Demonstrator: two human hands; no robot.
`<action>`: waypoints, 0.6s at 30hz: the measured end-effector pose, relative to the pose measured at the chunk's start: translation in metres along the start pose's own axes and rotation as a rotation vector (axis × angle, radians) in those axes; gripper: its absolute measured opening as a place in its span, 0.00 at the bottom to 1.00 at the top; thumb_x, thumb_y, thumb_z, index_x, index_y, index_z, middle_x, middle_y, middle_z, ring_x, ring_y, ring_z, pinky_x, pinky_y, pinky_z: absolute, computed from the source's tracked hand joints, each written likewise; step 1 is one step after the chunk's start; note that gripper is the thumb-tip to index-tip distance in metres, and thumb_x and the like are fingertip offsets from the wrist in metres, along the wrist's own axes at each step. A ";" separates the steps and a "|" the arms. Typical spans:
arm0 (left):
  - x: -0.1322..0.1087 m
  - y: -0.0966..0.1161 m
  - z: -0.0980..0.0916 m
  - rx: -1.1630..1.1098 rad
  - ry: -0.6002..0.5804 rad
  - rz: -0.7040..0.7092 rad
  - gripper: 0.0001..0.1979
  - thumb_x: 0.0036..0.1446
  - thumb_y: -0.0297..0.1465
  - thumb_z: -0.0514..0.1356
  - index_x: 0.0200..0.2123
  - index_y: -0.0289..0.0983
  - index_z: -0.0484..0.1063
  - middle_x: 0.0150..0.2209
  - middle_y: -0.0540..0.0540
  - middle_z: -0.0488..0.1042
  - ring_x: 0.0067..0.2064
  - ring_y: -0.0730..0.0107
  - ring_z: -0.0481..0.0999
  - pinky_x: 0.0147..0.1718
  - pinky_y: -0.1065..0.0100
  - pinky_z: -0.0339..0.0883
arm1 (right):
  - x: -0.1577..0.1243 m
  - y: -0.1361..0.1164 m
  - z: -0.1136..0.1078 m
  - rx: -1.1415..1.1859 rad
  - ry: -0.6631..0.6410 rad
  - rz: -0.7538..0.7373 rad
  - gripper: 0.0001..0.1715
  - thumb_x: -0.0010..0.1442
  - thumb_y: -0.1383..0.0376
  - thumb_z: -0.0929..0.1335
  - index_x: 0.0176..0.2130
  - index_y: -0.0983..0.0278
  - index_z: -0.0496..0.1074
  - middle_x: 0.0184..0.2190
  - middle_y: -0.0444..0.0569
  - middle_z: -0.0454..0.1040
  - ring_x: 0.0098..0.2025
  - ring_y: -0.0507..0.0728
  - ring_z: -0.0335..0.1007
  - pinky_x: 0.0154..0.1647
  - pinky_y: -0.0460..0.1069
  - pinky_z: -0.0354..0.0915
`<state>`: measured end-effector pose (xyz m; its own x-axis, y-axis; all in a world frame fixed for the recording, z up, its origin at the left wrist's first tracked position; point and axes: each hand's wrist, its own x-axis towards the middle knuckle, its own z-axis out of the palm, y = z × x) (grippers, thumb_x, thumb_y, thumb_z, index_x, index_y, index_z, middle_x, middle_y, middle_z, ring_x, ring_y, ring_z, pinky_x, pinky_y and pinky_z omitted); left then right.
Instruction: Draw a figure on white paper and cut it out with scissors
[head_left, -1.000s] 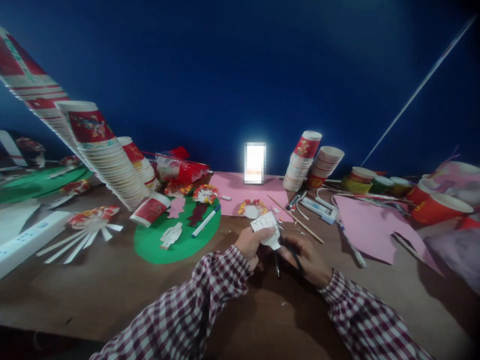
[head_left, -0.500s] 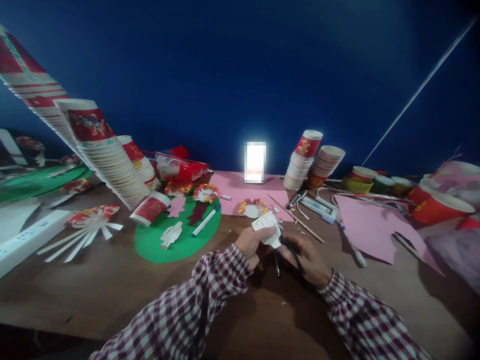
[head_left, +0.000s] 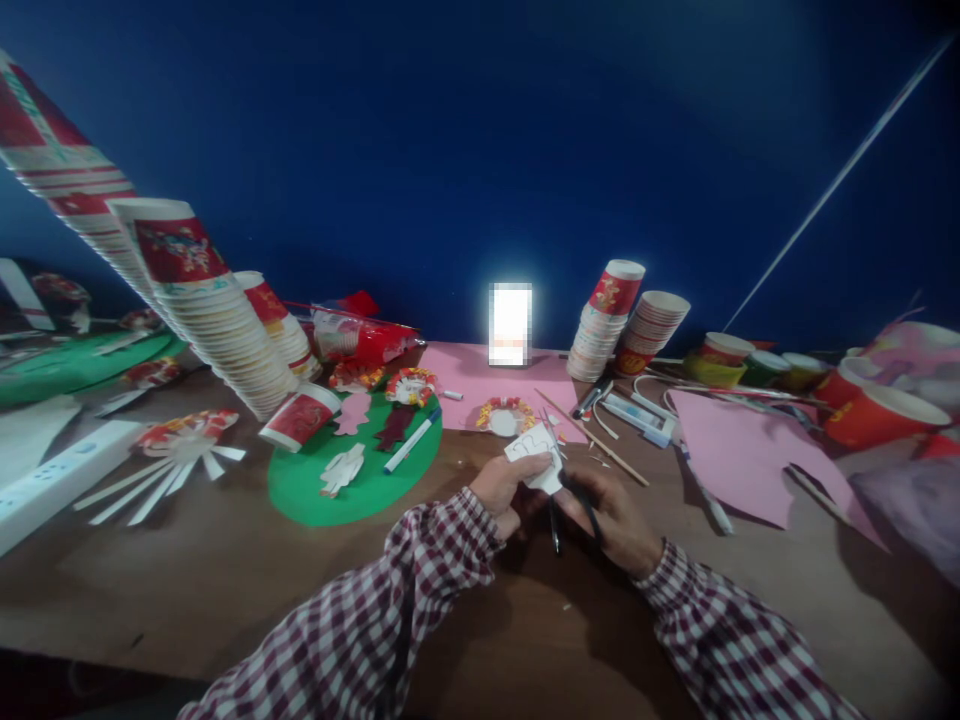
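Observation:
Between thumb and fingers, my left hand (head_left: 501, 490) pinches a small piece of white paper (head_left: 541, 478) with a dark wavy outline drawn on it. My right hand (head_left: 619, 520) is closed around the black handles of a pair of scissors (head_left: 585, 500). The scissor blades lie at the paper's right edge; how far they are apart is hard to make out. A pen (head_left: 555, 528) shows below the paper, its upper part hidden by the hands. Just beyond the paper, a round decorated paper piece (head_left: 506, 418) lies flat.
A green round sheet (head_left: 300, 500) at left carries paper cutouts and a marker (head_left: 411, 442). Tall leaning paper-cup stacks (head_left: 217, 310) stand left, shorter ones (head_left: 607, 320) behind right. Pink paper (head_left: 735, 460), a wooden stick (head_left: 600, 445) and a white power strip (head_left: 67, 480) lie around.
The white paper has tilted very slightly at the scissors. Both hands stay in nearly the same place.

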<state>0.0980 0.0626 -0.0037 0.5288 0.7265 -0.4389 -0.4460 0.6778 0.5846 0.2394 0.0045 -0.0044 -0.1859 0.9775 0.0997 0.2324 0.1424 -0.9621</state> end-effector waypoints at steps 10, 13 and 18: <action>0.000 0.000 0.000 -0.020 -0.007 -0.025 0.08 0.46 0.24 0.64 0.33 0.31 0.71 0.25 0.48 0.72 0.24 0.78 0.71 0.19 0.80 0.63 | 0.000 0.000 0.001 0.024 0.015 -0.010 0.16 0.56 0.58 0.66 0.40 0.66 0.72 0.30 0.47 0.72 0.31 0.53 0.65 0.34 0.47 0.64; -0.001 0.000 -0.001 -0.034 -0.012 -0.024 0.08 0.45 0.24 0.64 0.33 0.31 0.71 0.25 0.48 0.72 0.24 0.78 0.71 0.19 0.80 0.64 | 0.000 0.000 0.001 0.026 0.023 0.006 0.16 0.55 0.58 0.67 0.39 0.66 0.72 0.28 0.46 0.71 0.29 0.52 0.63 0.30 0.45 0.63; -0.001 0.001 0.000 -0.029 -0.007 -0.036 0.09 0.45 0.25 0.64 0.33 0.30 0.71 0.25 0.47 0.72 0.24 0.78 0.71 0.18 0.80 0.64 | 0.000 -0.004 0.001 0.037 0.034 0.014 0.16 0.54 0.57 0.67 0.38 0.66 0.72 0.26 0.44 0.70 0.28 0.52 0.63 0.29 0.45 0.62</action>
<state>0.0966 0.0625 -0.0029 0.5500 0.7009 -0.4541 -0.4473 0.7064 0.5486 0.2373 0.0038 -0.0013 -0.1500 0.9842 0.0937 0.1989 0.1229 -0.9723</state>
